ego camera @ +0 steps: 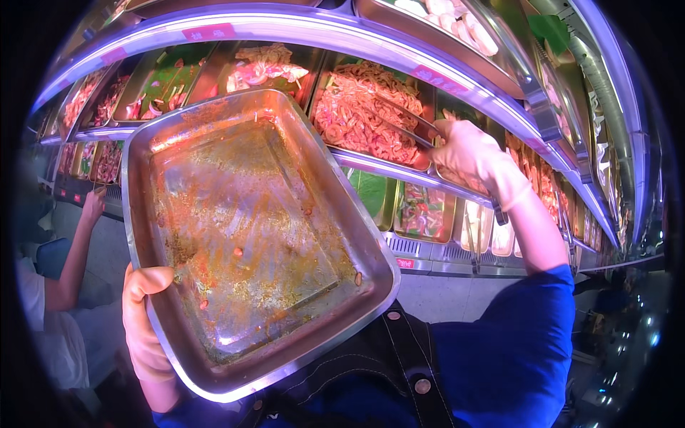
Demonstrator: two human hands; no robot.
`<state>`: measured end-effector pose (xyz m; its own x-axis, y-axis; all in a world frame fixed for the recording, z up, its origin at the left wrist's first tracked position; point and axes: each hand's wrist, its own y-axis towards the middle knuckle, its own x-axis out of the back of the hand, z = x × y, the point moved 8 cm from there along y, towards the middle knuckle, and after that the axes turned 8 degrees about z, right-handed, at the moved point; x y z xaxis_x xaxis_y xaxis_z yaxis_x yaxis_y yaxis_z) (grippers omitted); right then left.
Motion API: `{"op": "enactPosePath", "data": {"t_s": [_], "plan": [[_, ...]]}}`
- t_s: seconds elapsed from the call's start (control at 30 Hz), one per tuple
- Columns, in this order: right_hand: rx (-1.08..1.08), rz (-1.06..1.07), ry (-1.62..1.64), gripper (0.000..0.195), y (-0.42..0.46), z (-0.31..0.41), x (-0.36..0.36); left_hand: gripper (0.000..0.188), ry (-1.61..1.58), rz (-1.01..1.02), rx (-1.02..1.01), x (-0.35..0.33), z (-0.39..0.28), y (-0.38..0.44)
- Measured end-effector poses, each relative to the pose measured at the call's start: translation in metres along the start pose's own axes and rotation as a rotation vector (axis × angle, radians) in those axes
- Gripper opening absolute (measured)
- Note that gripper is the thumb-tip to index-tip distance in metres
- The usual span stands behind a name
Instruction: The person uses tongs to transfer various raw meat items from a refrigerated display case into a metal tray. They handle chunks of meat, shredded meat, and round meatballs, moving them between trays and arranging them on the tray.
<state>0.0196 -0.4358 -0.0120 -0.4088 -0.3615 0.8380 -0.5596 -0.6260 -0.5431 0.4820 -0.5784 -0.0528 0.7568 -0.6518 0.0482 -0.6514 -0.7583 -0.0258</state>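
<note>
My left hand, in a thin glove, grips the left rim of a large rectangular metal tray, thumb over the edge. Reddish-orange sauce and a few small scraps smear the tray's inside; it is tilted toward me. Reaching forward on the right, my gloved right hand holds metal tongs. Their tips lie in a heap of sliced raw marinated meat, which fills a metal pan on the display shelf. Part of the tongs' handle is hidden by the hand.
Lit shelf edges with pink labels run across a tiered display. Beside the meat stands a pan of pale meat pieces. Lower down are pans with sliced vegetables and meat and more tongs. At left, another person's arm reaches toward the shelves.
</note>
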Motion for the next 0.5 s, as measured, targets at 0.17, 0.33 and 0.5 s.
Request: {"op": "enactPosePath", "data": {"t_s": [0.17, 0.33, 0.5], "plan": [[0.055, 0.084, -0.023, 0.062, -0.005, 0.007, -0.015, 0.038, 0.245, 0.041, -0.168, 0.000, -0.007, 0.001], [-0.046, 0.006, 0.066, 0.061, 0.019, -0.039, 0.005, 0.037, 0.287, 0.083, -0.238, -0.002, -0.010, 0.006], [-0.116, 0.106, 0.221, 0.053, 0.006, -0.054, 0.007, 0.039, 0.328, 0.106, -0.235, 0.001, -0.012, 0.000]]}}
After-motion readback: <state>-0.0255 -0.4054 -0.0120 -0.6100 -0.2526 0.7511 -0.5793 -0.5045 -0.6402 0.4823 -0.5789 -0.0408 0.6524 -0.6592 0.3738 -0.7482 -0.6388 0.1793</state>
